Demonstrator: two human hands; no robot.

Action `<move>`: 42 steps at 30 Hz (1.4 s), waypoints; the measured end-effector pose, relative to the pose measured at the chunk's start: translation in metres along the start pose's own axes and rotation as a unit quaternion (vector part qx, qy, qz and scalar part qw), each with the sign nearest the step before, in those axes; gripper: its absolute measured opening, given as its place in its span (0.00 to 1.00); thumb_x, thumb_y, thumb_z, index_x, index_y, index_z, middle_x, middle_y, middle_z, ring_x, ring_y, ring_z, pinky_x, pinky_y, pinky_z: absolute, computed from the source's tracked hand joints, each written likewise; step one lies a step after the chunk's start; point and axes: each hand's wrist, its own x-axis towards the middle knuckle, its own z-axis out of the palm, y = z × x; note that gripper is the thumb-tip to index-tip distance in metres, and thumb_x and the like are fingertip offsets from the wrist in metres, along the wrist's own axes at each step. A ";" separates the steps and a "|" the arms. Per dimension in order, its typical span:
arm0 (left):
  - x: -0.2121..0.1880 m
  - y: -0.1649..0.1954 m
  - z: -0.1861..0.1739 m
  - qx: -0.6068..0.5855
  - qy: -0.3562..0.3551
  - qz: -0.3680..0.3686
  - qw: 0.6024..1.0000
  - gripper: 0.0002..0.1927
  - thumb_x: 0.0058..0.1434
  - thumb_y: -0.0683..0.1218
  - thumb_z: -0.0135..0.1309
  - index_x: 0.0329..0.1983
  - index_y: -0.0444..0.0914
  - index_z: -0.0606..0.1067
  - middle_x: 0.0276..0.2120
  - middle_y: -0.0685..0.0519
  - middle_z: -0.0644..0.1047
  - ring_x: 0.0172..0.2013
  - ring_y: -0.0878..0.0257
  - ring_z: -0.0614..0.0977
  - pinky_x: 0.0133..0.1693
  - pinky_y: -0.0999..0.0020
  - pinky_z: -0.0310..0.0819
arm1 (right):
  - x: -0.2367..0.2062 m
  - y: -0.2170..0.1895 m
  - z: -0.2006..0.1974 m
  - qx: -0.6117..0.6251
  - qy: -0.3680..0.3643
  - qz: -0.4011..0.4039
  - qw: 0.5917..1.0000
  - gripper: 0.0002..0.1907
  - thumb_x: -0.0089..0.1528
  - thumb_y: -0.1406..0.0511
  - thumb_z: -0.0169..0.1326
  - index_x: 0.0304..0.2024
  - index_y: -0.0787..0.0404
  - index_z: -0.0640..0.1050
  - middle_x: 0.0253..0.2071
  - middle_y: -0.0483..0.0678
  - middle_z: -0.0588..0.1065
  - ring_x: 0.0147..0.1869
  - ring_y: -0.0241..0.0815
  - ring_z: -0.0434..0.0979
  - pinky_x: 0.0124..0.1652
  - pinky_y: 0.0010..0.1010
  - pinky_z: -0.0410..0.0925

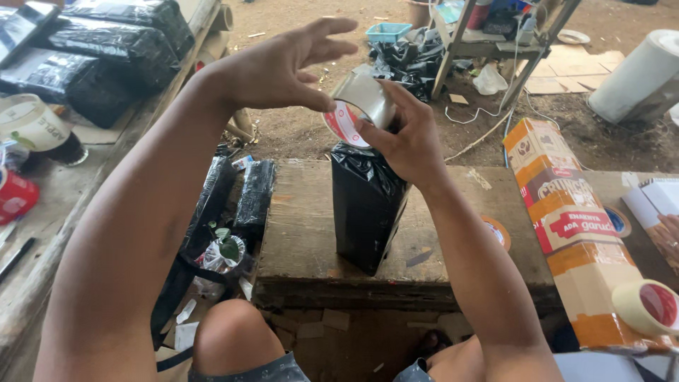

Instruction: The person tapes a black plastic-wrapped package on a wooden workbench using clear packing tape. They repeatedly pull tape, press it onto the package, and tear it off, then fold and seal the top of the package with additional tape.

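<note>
A roll of clear packing tape (357, 113) with a red-and-white core is held in the air just above the top of an upright package wrapped in black plastic (366, 209), which stands on a worn wooden table (304, 233). The right hand (407, 138) has its fingers closed around the roll from the near side. The left hand (283, 67) is just beside it, thumb tip at the roll's edge where the tape comes off, the other fingers spread wide and holding nothing. To the right a tall orange-and-white carton (573, 233) lies tilted across the table, with a cream roll of tape (651, 305) resting against its near end. More black-wrapped bundles (113, 42) are stacked on the bench at far left, well apart from the hands
</note>
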 end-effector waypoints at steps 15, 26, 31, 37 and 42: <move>0.025 0.021 -0.007 0.134 -0.100 -0.151 0.974 0.50 0.49 0.40 0.66 0.74 0.44 0.57 0.62 0.43 0.72 0.61 0.53 0.75 0.58 0.60 0.71 | -0.008 -0.003 0.002 -0.095 -0.008 -0.027 0.995 0.27 0.61 0.65 0.65 0.60 0.66 0.72 0.49 0.53 0.80 0.49 0.37 0.84 0.48 0.29 0.78; 0.020 0.065 -0.013 0.296 -0.053 -0.159 0.940 0.23 0.58 0.42 0.51 0.57 0.48 0.81 0.44 0.47 0.84 0.37 0.59 0.87 0.43 0.61 0.80 | -0.004 0.000 0.002 -0.090 -0.017 -0.039 0.995 0.30 0.61 0.60 0.65 0.59 0.69 0.71 0.48 0.53 0.80 0.47 0.40 0.86 0.46 0.29 0.78; 0.016 0.070 -0.012 0.260 -0.041 -0.133 0.956 0.24 0.57 0.40 0.51 0.56 0.49 0.82 0.41 0.46 0.84 0.31 0.61 0.85 0.36 0.64 0.80 | -0.006 0.002 0.000 -0.087 -0.015 -0.065 0.994 0.29 0.60 0.63 0.66 0.59 0.69 0.72 0.49 0.53 0.80 0.50 0.40 0.85 0.49 0.29 0.79; 0.016 0.061 -0.013 0.246 -0.040 -0.151 0.957 0.26 0.56 0.39 0.52 0.57 0.51 0.82 0.45 0.47 0.83 0.29 0.56 0.85 0.33 0.58 0.80 | -0.007 0.002 0.000 -0.060 -0.019 -0.050 0.997 0.29 0.59 0.65 0.65 0.59 0.68 0.73 0.47 0.50 0.80 0.48 0.36 0.84 0.49 0.26 0.78; 0.015 0.041 -0.014 0.166 -0.030 -0.053 0.984 0.35 0.52 0.40 0.59 0.66 0.41 0.70 0.53 0.44 0.79 0.53 0.56 0.80 0.54 0.60 0.74 | -0.007 -0.001 0.002 -0.079 -0.011 -0.030 0.996 0.25 0.59 0.66 0.64 0.56 0.67 0.71 0.46 0.49 0.80 0.48 0.36 0.83 0.48 0.27 0.77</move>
